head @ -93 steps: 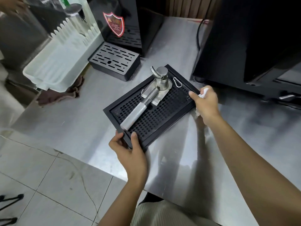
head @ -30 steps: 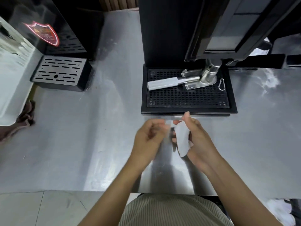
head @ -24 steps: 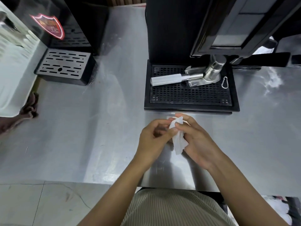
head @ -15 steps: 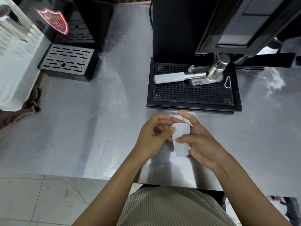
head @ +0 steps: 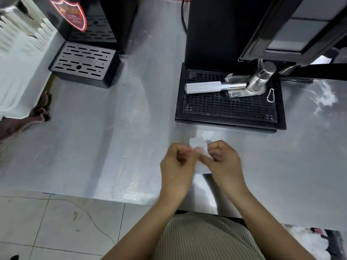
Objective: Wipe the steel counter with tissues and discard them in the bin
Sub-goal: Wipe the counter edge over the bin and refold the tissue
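A white tissue (head: 198, 147) is pinched between both my hands just above the steel counter (head: 105, 139), near its front edge. My left hand (head: 177, 166) grips the tissue's left side with curled fingers. My right hand (head: 223, 162) grips its right side, the thumb pressed along the lower edge. The tissue is blurred and partly hidden behind my fingers. No bin is in view.
A black drip tray (head: 230, 107) with a steel portafilter (head: 225, 87) and a carabiner (head: 270, 95) sits under a black machine (head: 234, 29). A second machine with its grille tray (head: 84, 64) stands at back left, beside a white rack (head: 20, 59) and a brown cloth (head: 28, 119).
The black drip tray went back under the machine. Both hands came together at the counter's front, and the tissue has been worked from a hanging strip into a smaller bunch between them.
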A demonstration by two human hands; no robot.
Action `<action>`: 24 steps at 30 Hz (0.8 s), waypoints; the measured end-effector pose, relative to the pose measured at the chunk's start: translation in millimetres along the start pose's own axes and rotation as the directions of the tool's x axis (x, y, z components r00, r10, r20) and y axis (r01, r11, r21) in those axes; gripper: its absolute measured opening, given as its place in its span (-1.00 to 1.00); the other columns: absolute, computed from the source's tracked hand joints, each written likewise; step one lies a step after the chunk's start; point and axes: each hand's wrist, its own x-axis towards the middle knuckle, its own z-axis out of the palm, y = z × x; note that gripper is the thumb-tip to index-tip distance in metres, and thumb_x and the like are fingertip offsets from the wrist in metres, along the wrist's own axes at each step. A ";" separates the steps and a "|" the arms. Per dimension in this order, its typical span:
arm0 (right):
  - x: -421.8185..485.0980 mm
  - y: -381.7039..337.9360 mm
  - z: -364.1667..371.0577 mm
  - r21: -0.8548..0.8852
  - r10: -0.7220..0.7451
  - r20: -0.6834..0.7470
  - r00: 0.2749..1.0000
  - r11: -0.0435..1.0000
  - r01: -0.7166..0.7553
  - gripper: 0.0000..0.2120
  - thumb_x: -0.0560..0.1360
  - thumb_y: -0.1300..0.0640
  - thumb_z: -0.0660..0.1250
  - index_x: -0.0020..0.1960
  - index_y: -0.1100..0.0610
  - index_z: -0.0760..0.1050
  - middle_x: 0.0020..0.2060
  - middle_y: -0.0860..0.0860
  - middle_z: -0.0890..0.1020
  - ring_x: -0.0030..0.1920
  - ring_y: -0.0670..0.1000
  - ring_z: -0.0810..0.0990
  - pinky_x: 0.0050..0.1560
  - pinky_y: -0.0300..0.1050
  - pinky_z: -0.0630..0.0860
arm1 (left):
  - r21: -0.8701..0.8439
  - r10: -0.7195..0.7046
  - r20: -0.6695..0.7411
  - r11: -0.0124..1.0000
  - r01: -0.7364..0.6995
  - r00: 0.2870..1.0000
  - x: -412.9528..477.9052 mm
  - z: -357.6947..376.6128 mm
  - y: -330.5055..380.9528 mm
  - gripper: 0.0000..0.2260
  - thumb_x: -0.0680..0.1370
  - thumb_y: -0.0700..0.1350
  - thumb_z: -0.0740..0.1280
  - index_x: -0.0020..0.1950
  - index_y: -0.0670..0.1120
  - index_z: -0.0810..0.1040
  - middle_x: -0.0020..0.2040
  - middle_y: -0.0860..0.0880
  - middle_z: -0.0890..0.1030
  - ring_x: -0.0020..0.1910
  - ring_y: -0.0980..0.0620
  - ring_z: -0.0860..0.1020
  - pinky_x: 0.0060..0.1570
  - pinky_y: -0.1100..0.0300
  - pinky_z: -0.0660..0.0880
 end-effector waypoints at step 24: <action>41.5 19.5 -99.2 0.361 0.185 -0.578 0.795 0.931 0.045 -0.71 0.53 0.38 0.23 0.04 0.00 0.41 0.00 -0.08 0.54 -0.10 -0.11 0.55 -0.10 -0.41 0.46 | 0.605 0.569 0.182 0.578 -0.547 0.802 64.4 35.4 -24.8 -0.75 0.45 -0.44 0.29 0.12 -0.35 0.57 -0.15 -0.19 0.51 -0.14 -0.16 0.50 -0.03 0.23 0.36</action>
